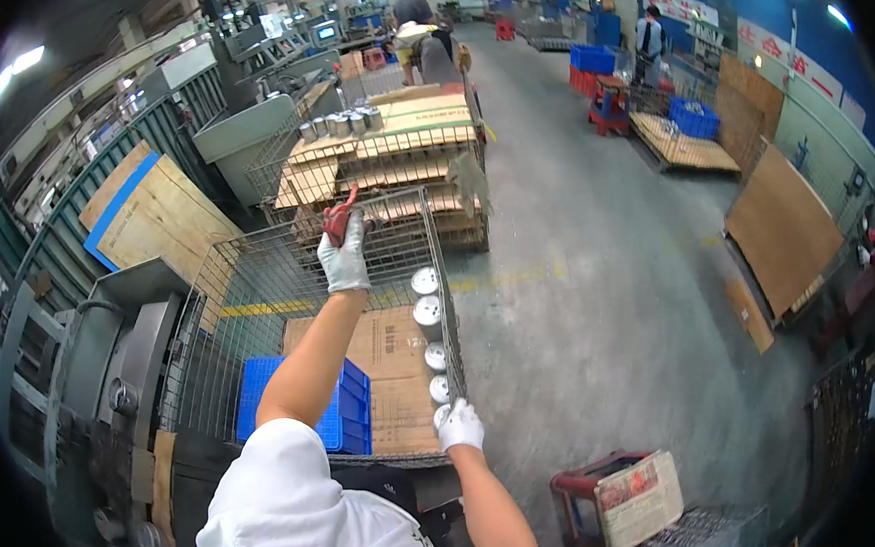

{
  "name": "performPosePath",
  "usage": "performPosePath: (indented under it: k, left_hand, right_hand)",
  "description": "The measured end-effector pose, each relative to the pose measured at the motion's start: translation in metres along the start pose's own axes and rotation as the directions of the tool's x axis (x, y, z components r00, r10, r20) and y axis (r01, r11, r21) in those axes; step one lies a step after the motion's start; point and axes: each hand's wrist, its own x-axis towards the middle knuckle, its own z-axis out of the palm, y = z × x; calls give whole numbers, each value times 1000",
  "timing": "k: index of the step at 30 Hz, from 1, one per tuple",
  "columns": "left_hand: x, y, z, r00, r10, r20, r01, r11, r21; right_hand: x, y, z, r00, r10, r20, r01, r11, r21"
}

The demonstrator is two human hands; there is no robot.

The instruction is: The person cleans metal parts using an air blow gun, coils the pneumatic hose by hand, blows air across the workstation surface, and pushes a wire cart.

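Observation:
My left hand (344,259), in a white glove, reaches over the far part of a wire mesh cage (247,270). Its fingers are closed on a red tool (340,219) whose exact kind I cannot make out. Also gloved, my right hand (461,427) grips the top of the cage's right wall near the front corner. Inside the cage, a blue plastic crate (354,409) stands on a cardboard sheet (397,351). Several silver cylindrical metal parts (427,312) line the right wall, the nearest partly behind my right hand.
Beyond stands another cage with stacked cardboard (428,119) and metal cylinders on top. A red stool (612,498) is at the lower right. Machinery (122,363) borders the left side. Boards (781,232) lean on the right. Two people are farther off.

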Motion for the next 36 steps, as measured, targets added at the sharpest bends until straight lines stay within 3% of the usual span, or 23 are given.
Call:
performPosePath:
  k: [1,5,7,9,12,19,21,25,27,29,31,33,35,36]
  left_hand:
    - [15,-1,-4,994,106,-30,-103,991,80]
    - [31,24,-14,988,123,-89,-117,991,68]
    - [49,5,-39,976,182,-119,-165,976,139]
    - [50,3,-56,985,109,-132,-96,991,97]
    - [56,-15,-90,974,143,-174,-117,981,155]
    - [43,-11,-109,955,131,-268,-130,991,19]
    - [35,-7,-109,962,63,-266,-76,996,-39]
    - [14,-5,-95,941,51,-336,-82,993,-80]
    - [0,-10,-82,943,47,-328,-117,973,-199]
    - [-11,-24,-69,938,64,-342,-121,982,-147]
    - [-27,-39,-56,961,71,-268,-58,997,56]
    - [-41,-52,-42,971,157,-181,-95,947,308]
    - [-62,-55,-18,982,102,-160,-48,948,314]
    - [-67,-62,-12,989,86,-117,-51,960,274]
  right_hand:
    - [-1,0,-2,1000,3,18,-3,1000,2]
    - [-1,1,-5,1000,-22,5,22,1000,22]
    - [-1,2,-5,999,-46,-17,46,999,-2]
    - [2,-2,-12,999,-31,18,31,1000,-7]
    - [1,-1,-20,990,28,136,-31,999,20]
    - [2,9,-28,972,21,235,-23,1000,5]
    - [4,13,-30,968,-33,250,24,999,40]
    - [7,15,-47,918,-113,381,95,993,65]
    - [9,16,-56,859,-121,498,116,992,42]
    - [12,20,-65,807,-162,568,140,987,82]
    - [20,22,-72,727,-171,665,168,983,70]
    - [22,27,-60,713,-206,670,258,966,22]
    - [26,14,-76,670,-192,717,199,977,76]
    - [32,16,-73,641,-217,736,248,966,70]
